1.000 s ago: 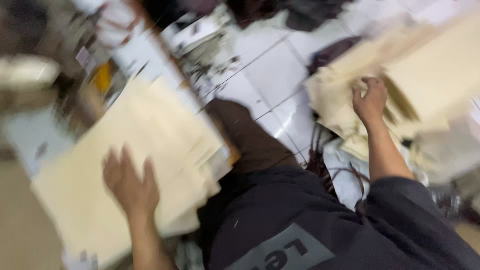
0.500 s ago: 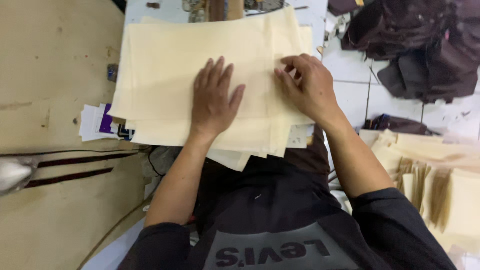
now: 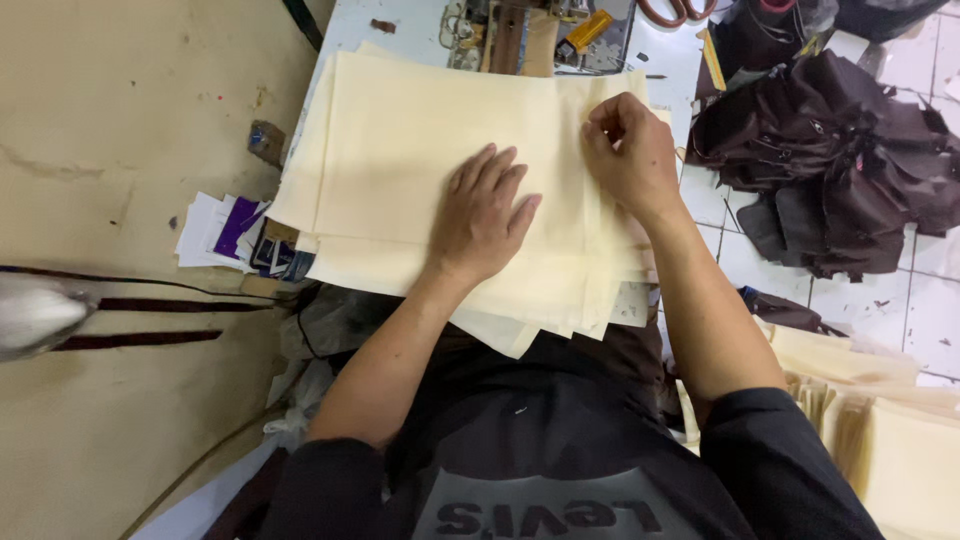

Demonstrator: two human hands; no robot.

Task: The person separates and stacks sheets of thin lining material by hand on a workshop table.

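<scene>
1. Change since one second ago: the view then swings across the workplace, with the left hand on one cream stack and the right hand reaching to a second pile at the person's right. Half a second ago and now, both hands lie on the same stack of cream fabric pieces [image 3: 420, 170]. Judgement: the fetching of pieces is over and work on the stack is in hand.
2. Nearest the person: the near edge of the stack overhangs the near edge of the tabletop [image 3: 350, 25] and rests above the lap. The lower layers project stepwise at the near right corner.
3. Left hand [image 3: 480, 215]: fingers spread, palm pressed flat on the middle of the top piece, holding it down.
4. Right hand [image 3: 628, 150]: fingers curled, fingertips pinching the top layer close to the stack's right edge. A faint vertical fold line runs below this hand.
5. Stack condition: pale cream, matt, rectangular pieces; smooth on top; edges roughly but not exactly aligned.
6. Left edge of the tabletop: loose white and purple paper slips [image 3: 225, 235] lie just beside the stack.
7. Far edge: a sewing machine [image 3: 510, 25] stands behind the stack.
8. Right, on the tiled floor: a heap of dark brown fabric [image 3: 840, 150]; nearer, a further cream pile [image 3: 880, 420].
</scene>
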